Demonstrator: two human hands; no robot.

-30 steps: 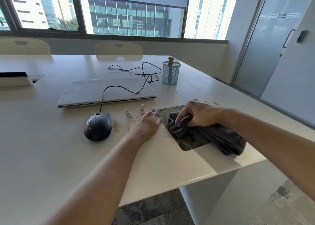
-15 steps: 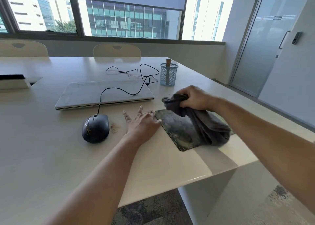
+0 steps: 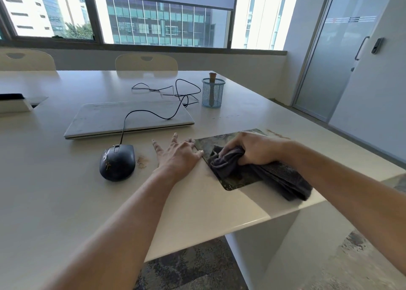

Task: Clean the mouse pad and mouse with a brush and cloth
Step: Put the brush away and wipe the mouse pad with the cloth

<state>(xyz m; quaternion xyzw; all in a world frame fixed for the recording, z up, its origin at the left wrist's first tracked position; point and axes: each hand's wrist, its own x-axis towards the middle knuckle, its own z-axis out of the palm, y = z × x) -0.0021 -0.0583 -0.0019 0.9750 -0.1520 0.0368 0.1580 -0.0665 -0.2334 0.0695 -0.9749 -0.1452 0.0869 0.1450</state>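
A dark patterned mouse pad [image 3: 238,180] lies near the table's right front corner. My right hand [image 3: 252,149] is closed on a bunched dark grey cloth [image 3: 274,175] and presses it onto the pad; the cloth trails off the pad's right side. Flat on the table, my left hand [image 3: 178,153] has its fingers spread, with its fingertips at the pad's left edge. A black corded mouse [image 3: 117,162] with pale smears sits to the left of that hand. The brush [image 3: 212,85] stands handle-up in a blue mesh cup [image 3: 213,93] farther back.
A closed white laptop [image 3: 129,119] lies behind the mouse, with the mouse cable [image 3: 162,105] looping over it. A brown crumb patch [image 3: 141,161] lies beside the mouse. Two chairs [image 3: 146,62] stand at the far side. The table edge [image 3: 252,222] is close on the right.
My right hand, which had lifted the cloth above the pad's far edge, has come back down and presses it onto the pad's near left part. My left hand has stayed put.
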